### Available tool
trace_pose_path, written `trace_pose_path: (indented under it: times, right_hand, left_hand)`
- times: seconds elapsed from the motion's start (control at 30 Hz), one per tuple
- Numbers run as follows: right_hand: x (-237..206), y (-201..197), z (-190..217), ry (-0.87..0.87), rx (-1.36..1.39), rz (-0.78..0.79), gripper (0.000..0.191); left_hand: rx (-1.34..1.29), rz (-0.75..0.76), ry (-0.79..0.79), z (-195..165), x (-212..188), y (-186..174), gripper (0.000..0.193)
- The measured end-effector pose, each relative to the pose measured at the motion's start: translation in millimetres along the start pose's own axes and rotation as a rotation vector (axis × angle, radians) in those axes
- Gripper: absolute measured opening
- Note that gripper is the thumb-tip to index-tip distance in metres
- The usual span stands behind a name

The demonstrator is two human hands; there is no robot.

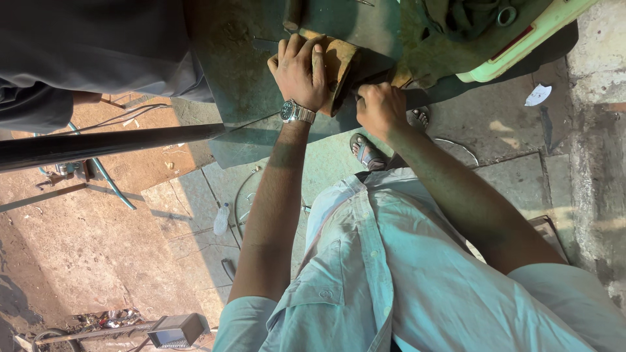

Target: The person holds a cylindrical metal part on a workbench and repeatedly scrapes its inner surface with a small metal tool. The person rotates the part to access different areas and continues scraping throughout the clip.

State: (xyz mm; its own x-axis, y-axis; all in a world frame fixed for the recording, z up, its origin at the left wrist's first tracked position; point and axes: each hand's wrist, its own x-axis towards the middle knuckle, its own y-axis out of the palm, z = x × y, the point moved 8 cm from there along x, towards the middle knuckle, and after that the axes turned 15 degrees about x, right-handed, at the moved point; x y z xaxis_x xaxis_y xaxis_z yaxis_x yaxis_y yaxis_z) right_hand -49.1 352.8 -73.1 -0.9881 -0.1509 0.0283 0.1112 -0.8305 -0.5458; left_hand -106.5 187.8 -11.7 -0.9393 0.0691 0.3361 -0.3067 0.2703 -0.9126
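My left hand, with a metal wristwatch on the wrist, lies over a rusty brown round metal part on a dark green workbench, fingers wrapped on it. My right hand is clenched just to the right of that part, at the bench edge; whatever it grips is hidden inside the fist. Below me are my pale shirt and a sandalled foot.
A long dark pipe runs across the left. Another person's dark clothing fills the top left. A pale green case rests on the bench at top right. On the paved ground lie a plastic bottle, wire loops and a small grey box.
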Motion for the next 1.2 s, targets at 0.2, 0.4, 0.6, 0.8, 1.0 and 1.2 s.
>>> trace_pose_path:
  times: [0.2, 0.4, 0.6, 0.8, 1.0, 1.2]
  right_hand:
    - [4.1, -1.7, -2.6, 0.068, -0.146, 0.022, 0.006]
    - [1.9, 1.4, 0.9, -0.005, -0.142, -0.017, 0.008]
    - [3.3, -2.2, 14.5, -0.09, -0.131, -0.047, 0.004]
    - [5.9, 3.4, 16.7, 0.028, -0.18, 0.09, 0.005]
    - [5.4, -4.7, 22.4, -0.019, -0.192, 0.053, 0.009]
    - [6.1, -3.5, 21.6, 0.001, -0.185, 0.041, 0.004]
  left_hand:
    - [0.004, -0.014, 0.017, -5.2, -0.8, -5.3, 0.029]
    - [-0.008, 0.001, 0.018, -5.8, -0.8, -5.1, 0.03]
    - [-0.03, 0.0, 0.002, -3.7, -3.0, -7.2, 0.03]
    - [-0.037, -0.026, 0.004, -3.0, -6.8, -9.1, 0.03]
    - [-0.038, -0.03, 0.029, -6.9, -3.4, -9.4, 0.031]
    - [-0.057, -0.029, 0.012, -3.7, -5.1, -11.6, 0.031]
